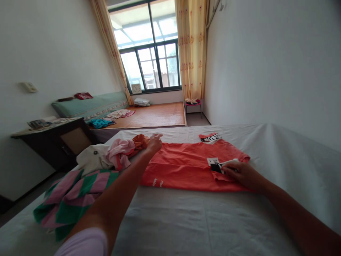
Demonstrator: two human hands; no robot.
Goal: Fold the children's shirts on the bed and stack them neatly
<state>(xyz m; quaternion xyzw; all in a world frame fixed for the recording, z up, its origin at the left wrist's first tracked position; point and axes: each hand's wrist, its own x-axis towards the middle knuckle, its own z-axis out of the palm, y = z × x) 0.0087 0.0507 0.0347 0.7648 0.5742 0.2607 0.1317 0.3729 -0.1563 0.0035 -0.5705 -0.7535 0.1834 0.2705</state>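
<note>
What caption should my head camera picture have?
Right hand gripping a coral-red printed cloth shirt, left hand near its far left corner, crumpled multicoloured clothes alongside, on a pale cloth sheet.

White sheet (186, 220) leaves passage on the near side of the red shirt (183, 154); heaped clothes (89, 177) obstruct the left.

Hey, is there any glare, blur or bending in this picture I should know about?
Head view: the window is largely washed out, and the brown mat shines; head view: the left hand looks slightly blurred, and small white lettering on the orange-red shirt is too soft to read; head view: the curtain at picture left slants, probably from lens distortion or camera tilt.
</note>
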